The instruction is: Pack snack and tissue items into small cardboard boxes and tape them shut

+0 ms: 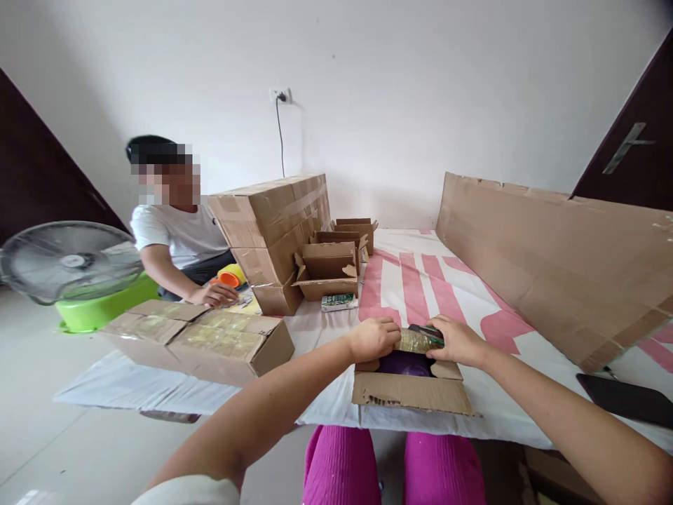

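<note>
In front of me an open cardboard box [413, 393] stands at the table's near edge, with its near flap folded outward. Something dark purple [404, 363] fills its inside. My left hand [374, 339] is closed at the left end of the far flap [413, 341], which has clear yellowish tape on it. At the right end of that flap, my right hand [456, 341] is closed round a slim dark-and-green tool [427, 332]; its exact kind is unclear. The fingertips of both hands are partly hidden.
Taped boxes [278, 210] stand stacked beyond my left arm, beside several open boxes [329, 270] and a small green-and-white pack [338, 302]. Long boxes [210, 344] lie nearer. A cardboard panel [547, 259] and a black phone [625, 398] are right. A co-worker [179, 238] sits left.
</note>
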Demonstrator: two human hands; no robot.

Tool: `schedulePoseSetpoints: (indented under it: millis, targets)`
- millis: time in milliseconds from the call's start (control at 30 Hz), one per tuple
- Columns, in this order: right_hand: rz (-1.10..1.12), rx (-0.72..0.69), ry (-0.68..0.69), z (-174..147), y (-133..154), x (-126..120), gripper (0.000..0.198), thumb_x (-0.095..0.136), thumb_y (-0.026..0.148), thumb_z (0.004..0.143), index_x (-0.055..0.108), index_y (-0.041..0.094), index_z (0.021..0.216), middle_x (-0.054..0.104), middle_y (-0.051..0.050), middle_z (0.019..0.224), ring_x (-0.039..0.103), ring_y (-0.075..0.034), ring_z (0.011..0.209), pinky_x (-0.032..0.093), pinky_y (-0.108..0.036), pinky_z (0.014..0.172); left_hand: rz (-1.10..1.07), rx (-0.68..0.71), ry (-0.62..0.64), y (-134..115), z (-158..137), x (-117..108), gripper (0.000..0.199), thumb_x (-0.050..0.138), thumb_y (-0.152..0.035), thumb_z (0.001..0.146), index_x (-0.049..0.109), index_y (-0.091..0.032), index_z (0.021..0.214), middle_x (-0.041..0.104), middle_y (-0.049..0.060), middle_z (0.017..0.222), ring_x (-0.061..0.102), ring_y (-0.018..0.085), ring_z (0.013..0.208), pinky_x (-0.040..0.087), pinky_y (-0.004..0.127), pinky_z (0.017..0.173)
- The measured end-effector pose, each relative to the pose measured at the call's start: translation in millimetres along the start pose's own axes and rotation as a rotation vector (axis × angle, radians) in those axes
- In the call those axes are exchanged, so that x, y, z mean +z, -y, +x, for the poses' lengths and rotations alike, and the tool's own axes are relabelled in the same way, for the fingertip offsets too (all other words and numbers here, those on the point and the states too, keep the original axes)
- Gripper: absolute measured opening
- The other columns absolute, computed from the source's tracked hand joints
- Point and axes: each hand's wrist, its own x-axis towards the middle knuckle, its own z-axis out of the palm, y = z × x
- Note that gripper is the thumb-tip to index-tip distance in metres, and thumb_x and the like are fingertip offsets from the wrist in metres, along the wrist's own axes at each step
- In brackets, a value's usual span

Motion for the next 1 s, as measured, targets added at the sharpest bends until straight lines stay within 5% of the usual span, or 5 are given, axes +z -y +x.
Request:
schedulePoseSetpoints:
  millis: [600,700,833,1000]
  targets:
    - [-0.050,-0.037,-0.014,-0.5,-2.4,4.4,0.046,0.071,0.032,0.068,0.059,0.022,0.112,0.062,-0.006,0.112,0.063,-0.023,0.097,0.047,-0.032,0.082,-0.291,-0.348,-0.017,6.3,-7.4,-9.5,0.018,0.046,-0.005,0.081,0.057,-0.018,0.084,0.065,0.005,0.097,0.062,0.014,0.091,0.049,0.023,0.084]
    - [-0.059,-0.052,-0.025,-0.3,-3.0,6.7,0.044,0.070,0.030,0.068,0.059,0.021,0.110,0.062,-0.006,0.110,0.063,-0.023,0.095,0.047,-0.032,0.081,-0.268,-0.448,-0.009,-6.1,0.4,-11.5,0.008,0.049,-0.020,0.087,0.057,-0.017,0.087,0.062,0.009,0.097,0.061,0.021,0.092,0.050,0.032,0.085]
    - [-0.053,-0.049,-0.032,-0.5,-3.6,6.4,0.043,0.070,0.029,0.067,0.059,0.021,0.108,0.062,-0.006,0.110,0.063,-0.023,0.096,0.047,-0.032,0.082,-0.199,-0.645,0.067,-28.8,18.8,-6.5,0.036,0.066,-0.045,0.078,0.058,-0.014,0.095,0.059,0.016,0.106,0.056,0.034,0.107,0.047,0.046,0.091]
    - [-0.055,-0.032,-0.002,-3.4,1.2,1.5,0.044,0.070,0.029,0.068,0.059,0.022,0.111,0.062,-0.006,0.113,0.063,-0.023,0.097,0.047,-0.032,0.082,-0.219,-0.752,0.104,-33.3,28.2,-2.1,0.013,0.051,-0.021,0.086,0.062,-0.015,0.088,0.061,0.013,0.097,0.061,0.028,0.097,0.051,0.039,0.083]
